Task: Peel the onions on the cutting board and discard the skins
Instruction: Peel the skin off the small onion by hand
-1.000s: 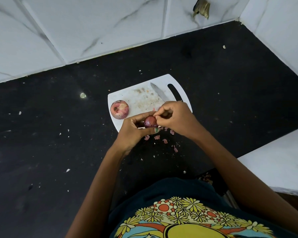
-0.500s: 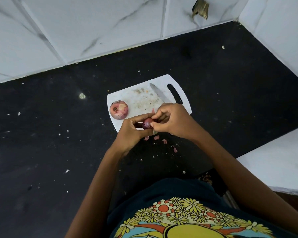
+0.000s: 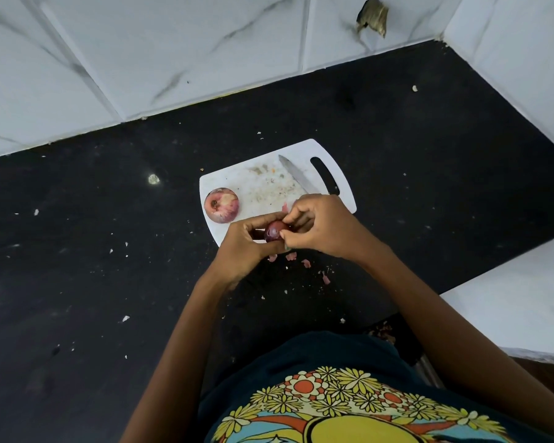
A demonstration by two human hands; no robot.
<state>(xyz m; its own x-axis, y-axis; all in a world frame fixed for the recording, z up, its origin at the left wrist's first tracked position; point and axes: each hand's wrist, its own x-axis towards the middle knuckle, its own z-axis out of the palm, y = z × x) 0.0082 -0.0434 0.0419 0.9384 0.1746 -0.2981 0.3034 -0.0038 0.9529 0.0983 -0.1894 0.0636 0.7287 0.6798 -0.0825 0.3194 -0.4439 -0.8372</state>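
Your left hand grips the small onion just above the cutting board's near edge, while your right hand's fingers pinch its skin. Torn skin scraps may scatter across the tabletop, and the slick onion may slip.

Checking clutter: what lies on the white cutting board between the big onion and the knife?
In the head view, only stained bare white cutting board between the large pink onion and steel-bladed knife.
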